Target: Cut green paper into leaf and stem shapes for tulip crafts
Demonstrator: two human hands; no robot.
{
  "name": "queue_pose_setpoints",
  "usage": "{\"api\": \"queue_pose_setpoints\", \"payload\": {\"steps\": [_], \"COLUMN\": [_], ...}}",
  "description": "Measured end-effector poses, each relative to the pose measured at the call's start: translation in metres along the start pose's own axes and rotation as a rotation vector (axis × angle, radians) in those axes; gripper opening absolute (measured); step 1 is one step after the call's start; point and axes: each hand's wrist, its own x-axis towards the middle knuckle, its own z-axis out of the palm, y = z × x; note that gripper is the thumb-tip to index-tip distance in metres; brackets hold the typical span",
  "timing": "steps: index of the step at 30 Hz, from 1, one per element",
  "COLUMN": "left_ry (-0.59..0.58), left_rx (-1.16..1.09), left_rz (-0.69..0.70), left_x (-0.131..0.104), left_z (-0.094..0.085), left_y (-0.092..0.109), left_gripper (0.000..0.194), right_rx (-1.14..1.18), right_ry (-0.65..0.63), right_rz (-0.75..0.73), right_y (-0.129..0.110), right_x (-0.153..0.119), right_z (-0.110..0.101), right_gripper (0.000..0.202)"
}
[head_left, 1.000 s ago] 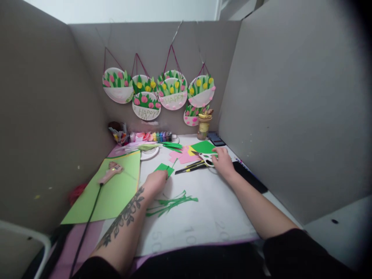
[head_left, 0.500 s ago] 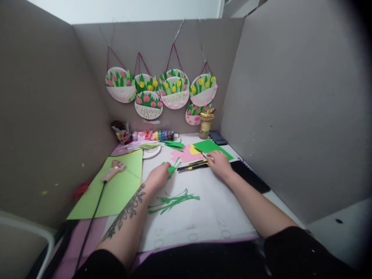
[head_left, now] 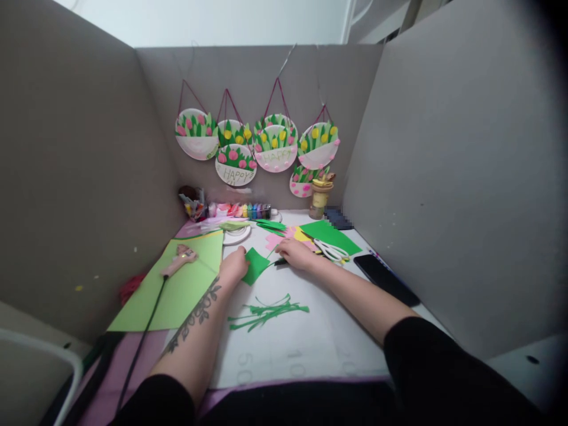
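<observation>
My left hand pinches a small square of green paper by its left edge, above the white work surface. To the right of it, my right hand is closed, with a thin green paper strip running from its fingertips toward the square; the fingertips partly hide it. White-handled scissors lie beyond my right wrist, their blades over coloured paper. A dark pen-like tool shows partly under my right hand. Nearer to me is a loose pile of cut green strips.
A pink glue gun rests on light green sheets at left, its cord trailing toward me. Behind lie green paper, cut green leaves and a tape roll. A phone lies right. Decorated paper plates hang on the partition.
My right hand has let go of the scissors, which now lie on the table, and has moved left to the strip. The green paper in my left hand now shows flatter and fuller.
</observation>
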Motion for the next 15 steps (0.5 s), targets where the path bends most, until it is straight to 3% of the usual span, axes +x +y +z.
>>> {"api": "queue_pose_setpoints", "payload": {"steps": [4,7,15], "left_ry": [0.036,0.041,0.031], "left_rx": [0.016,0.039,0.058], "left_rz": [-0.004,-0.004,-0.034], "left_x": [-0.002,-0.004,-0.005], "left_z": [-0.002,-0.003,-0.011], "left_y": [-0.002,-0.002,-0.007], "left_gripper": [0.033,0.033,0.032], "right_rx": [-0.104,-0.117,-0.012], "right_ry": [-0.177,-0.299,-0.293], "right_rz": [0.041,0.085,0.123], "right_y": [0.004,0.005,0.009], "right_x": [0.041,0.054,0.042], "right_z": [0.005,0.007,-0.002], "right_gripper": [0.026,0.019,0.018]}}
